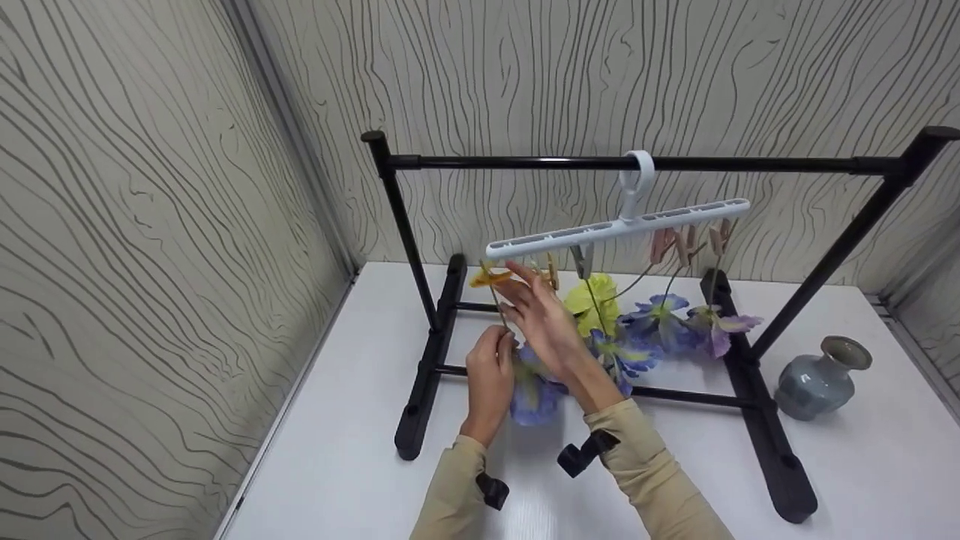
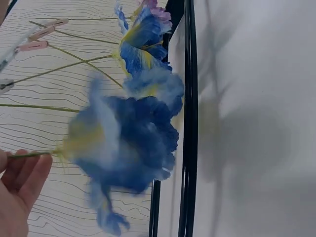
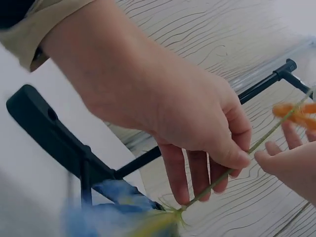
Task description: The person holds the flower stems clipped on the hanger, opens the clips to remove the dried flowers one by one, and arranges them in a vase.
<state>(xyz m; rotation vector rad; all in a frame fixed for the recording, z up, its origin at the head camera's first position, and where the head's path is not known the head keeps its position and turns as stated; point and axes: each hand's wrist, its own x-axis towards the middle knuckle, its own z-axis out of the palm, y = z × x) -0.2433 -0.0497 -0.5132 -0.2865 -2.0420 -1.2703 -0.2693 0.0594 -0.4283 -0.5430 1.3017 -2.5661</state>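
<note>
My left hand (image 1: 491, 375) pinches the thin green stem (image 3: 217, 180) of a blue artificial iris (image 2: 123, 143), whose bloom hangs below the hand. The stem runs up to an orange clothespin (image 1: 491, 279) under the left end of the white hanger (image 1: 555, 240). Beside that clothespin is my right hand (image 1: 544, 326), its fingers extended and spread, with fingertips right below the hanger bar. In the right wrist view, the stem overlaps the orange clothespin. More flowers hang from clips along the hanger: a yellow bloom (image 1: 592, 300), a blue one (image 1: 660, 322) and a pink-purple one (image 1: 720, 326).
The hanger hooks over the top bar (image 1: 510, 163) of a black rack standing on a white table (image 1: 330, 450). A grey-blue vase (image 1: 816, 386) stands right of the rack. Pink clothespins (image 1: 661, 245) and a grey one (image 1: 583, 260) are on the hanger. Patterned walls enclose the table.
</note>
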